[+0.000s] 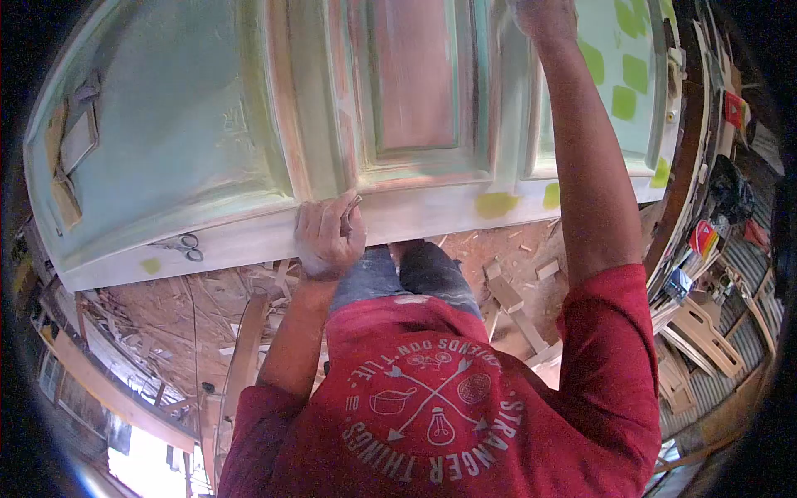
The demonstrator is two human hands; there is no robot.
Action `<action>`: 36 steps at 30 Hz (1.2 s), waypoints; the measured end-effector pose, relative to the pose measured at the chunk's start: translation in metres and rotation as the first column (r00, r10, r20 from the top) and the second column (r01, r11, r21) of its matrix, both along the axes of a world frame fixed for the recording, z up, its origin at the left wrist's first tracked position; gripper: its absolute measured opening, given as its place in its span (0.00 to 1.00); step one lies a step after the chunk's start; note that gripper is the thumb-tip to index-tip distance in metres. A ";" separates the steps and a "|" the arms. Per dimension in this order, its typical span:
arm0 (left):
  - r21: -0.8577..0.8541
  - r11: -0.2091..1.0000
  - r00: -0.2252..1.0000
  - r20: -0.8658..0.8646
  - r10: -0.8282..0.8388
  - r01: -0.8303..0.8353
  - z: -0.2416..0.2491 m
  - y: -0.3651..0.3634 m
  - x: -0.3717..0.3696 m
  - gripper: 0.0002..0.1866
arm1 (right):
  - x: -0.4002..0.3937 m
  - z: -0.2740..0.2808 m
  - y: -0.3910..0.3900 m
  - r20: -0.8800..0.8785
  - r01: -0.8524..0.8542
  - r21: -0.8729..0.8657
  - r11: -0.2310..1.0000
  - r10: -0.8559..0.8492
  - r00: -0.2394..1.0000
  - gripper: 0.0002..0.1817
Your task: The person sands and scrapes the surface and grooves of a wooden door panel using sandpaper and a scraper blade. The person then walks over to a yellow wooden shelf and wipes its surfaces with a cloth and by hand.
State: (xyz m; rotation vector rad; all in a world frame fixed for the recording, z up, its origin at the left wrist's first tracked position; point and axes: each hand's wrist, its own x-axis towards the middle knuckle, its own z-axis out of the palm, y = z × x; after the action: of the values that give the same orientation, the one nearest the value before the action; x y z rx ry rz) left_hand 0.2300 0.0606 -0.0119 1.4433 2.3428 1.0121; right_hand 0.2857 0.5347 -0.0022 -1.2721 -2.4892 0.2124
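Note:
A large panelled wooden door (166, 116) lies in front of me, worn in pale green, white and brownish patches. My left hand (328, 236) rests on its near edge rail, fingers curled round a small folded piece of sandpaper (353, 204). Further off, my right hand (544, 18) reaches over the right part of the door. The top of the picture cuts that hand off, so its fingers and anything in them are hidden. A pair of scissors (189, 246) lies on the near rail, left of my left hand.
Wood pieces (79, 145) lie on the door's left end. Yellow-green patches (496, 204) dot its rail and right panel. Below, the floor (224, 315) is littered with offcuts and shavings. Boards and cut wooden parts (701, 332) are stacked at the right.

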 end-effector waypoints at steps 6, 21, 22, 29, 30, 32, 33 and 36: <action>0.042 0.998 0.999 -0.021 0.036 -0.035 0.003 0.005 0.001 0.18 | -0.011 0.012 -0.022 0.075 0.077 0.109 0.991 -0.085 0.994 0.13; 0.036 0.998 0.998 -0.047 0.047 -0.045 -0.003 0.002 0.003 0.16 | 0.280 0.051 -0.184 -0.422 -0.080 -0.900 0.428 -0.809 0.410 0.15; 0.025 0.998 0.997 -0.048 0.052 -0.051 -0.003 0.002 0.004 0.15 | 0.268 0.060 -0.192 -0.389 -0.100 -0.917 0.386 -0.809 0.440 0.16; -0.019 0.997 0.995 -0.070 0.075 -0.077 -0.002 0.001 0.007 0.14 | 0.246 0.058 -0.198 -0.250 -0.248 -0.963 0.102 -0.678 0.691 0.23; -0.018 0.997 0.994 -0.076 0.080 -0.081 -0.003 0.002 0.007 0.14 | 0.234 0.064 -0.202 -0.221 -0.275 -0.961 0.041 -0.710 0.668 0.21; 0.004 0.997 0.993 -0.088 0.075 -0.075 -0.003 0.003 0.007 0.14 | 0.219 0.078 -0.207 -0.171 -0.321 -0.945 -0.069 -0.730 0.662 0.21; 0.014 0.997 0.993 -0.093 0.076 -0.075 -0.002 0.004 0.006 0.13 | 0.219 0.082 -0.209 -0.172 -0.284 -0.958 -0.040 -0.710 0.683 0.21; 0.031 0.996 0.993 -0.084 0.080 -0.078 0.001 0.006 0.006 0.14 | 0.218 0.086 -0.205 -0.157 -0.118 -0.987 0.106 -0.524 0.837 0.20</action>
State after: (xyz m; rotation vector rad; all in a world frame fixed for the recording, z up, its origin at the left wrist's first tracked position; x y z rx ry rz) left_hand 0.2358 0.0670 -0.0104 1.4414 2.4736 1.0263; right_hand 0.5039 0.3294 0.0839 -1.6176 -1.3971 2.1574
